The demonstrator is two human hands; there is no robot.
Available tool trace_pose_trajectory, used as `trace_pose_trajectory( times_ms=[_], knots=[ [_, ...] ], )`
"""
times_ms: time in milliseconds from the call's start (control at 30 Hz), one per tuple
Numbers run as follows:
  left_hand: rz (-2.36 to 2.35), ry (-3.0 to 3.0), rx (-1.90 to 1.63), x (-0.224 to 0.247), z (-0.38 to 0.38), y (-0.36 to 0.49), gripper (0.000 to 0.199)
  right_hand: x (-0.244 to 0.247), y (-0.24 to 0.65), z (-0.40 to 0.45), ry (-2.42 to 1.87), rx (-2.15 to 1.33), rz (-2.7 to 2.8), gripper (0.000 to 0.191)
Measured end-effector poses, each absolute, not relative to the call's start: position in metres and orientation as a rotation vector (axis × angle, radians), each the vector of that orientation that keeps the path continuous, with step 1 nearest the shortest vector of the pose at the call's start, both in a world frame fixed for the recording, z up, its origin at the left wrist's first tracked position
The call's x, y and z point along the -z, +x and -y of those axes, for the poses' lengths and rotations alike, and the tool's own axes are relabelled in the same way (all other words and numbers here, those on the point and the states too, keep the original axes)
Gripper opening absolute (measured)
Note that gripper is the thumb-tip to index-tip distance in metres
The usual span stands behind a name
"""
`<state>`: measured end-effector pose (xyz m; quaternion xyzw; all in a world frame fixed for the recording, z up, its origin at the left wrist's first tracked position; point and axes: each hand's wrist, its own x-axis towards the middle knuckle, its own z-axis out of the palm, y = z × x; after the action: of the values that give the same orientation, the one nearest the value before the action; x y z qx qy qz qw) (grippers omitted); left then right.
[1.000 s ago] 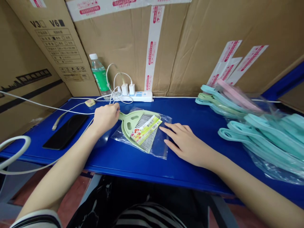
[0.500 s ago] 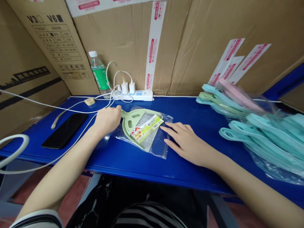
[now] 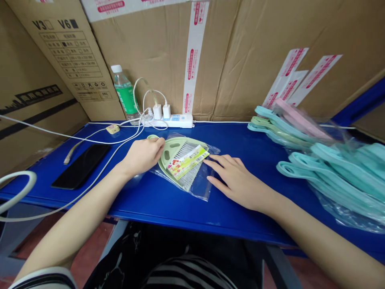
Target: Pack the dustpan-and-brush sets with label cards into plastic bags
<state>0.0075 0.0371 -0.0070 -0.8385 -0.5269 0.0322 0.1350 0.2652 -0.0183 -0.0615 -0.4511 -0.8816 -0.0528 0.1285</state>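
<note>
A band of blue tabletop (image 3: pixel 168 208) separates its front edge from the right hand (image 3: pixel 237 182), open-fingered, holding nothing, at the bag's right side. The left hand (image 3: pixel 144 156) curls over the handle of the bagged green dustpan (image 3: pixel 173 151), its hold unclear; open room stretches behind to the power strip (image 3: pixel 182 121).

one left hand (image 3: pixel 144 155), one right hand (image 3: pixel 240 184). one dustpan (image 3: pixel 171 150), one brush (image 3: pixel 190 178), one label (image 3: pixel 188 161). one phone (image 3: pixel 81 166), one bottle (image 3: pixel 126 96), one power strip (image 3: pixel 177 120), two cube chargers (image 3: pixel 157 112). one pink piece (image 3: pixel 297 117); the teal pieces (image 3: pixel 345 174) overlap too much to count.
</note>
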Motion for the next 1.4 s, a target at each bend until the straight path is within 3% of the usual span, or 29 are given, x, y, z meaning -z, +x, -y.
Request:
trace_pose_trajectory(
  times_ms=[267, 433, 600, 767, 967, 1167, 1400],
  knots=[
    [1.529, -2.422, 0.158, 0.008, -0.037, 0.003, 0.03, 0.061, 0.266, 0.017, -1.306, 0.132, 2.564, 0.047],
    [1.085, -2.955, 0.385, 0.009, -0.034, 0.001, 0.024, 0.06, 0.265, 0.018, -1.319, 0.143, 2.562, 0.048],
    [0.791, -3.312, 0.38, 0.011, -0.032, 0.002, 0.019, 0.06, 0.265, 0.019, -1.306, 0.141, 2.57, 0.05],
    [0.684, -3.394, 0.42, 0.014, -0.032, 0.004, 0.038, 0.061, 0.266, 0.018, -1.302, 0.142, 2.563, 0.049],
    [0.635, -3.35, 0.389, 0.019, -0.028, 0.009, 0.042, 0.061, 0.266, 0.018, -1.302, 0.13, 2.554, 0.048],
    [0.621, -3.394, 0.229, 0.016, -0.025, 0.01, 0.02, 0.061, 0.265, 0.019, -1.306, 0.139, 2.559, 0.048],
    [0.664, -3.434, 0.192, 0.008, -0.026, 0.005, 0.019, 0.059, 0.265, 0.019, -1.298, 0.153, 2.57, 0.047]
  ],
)
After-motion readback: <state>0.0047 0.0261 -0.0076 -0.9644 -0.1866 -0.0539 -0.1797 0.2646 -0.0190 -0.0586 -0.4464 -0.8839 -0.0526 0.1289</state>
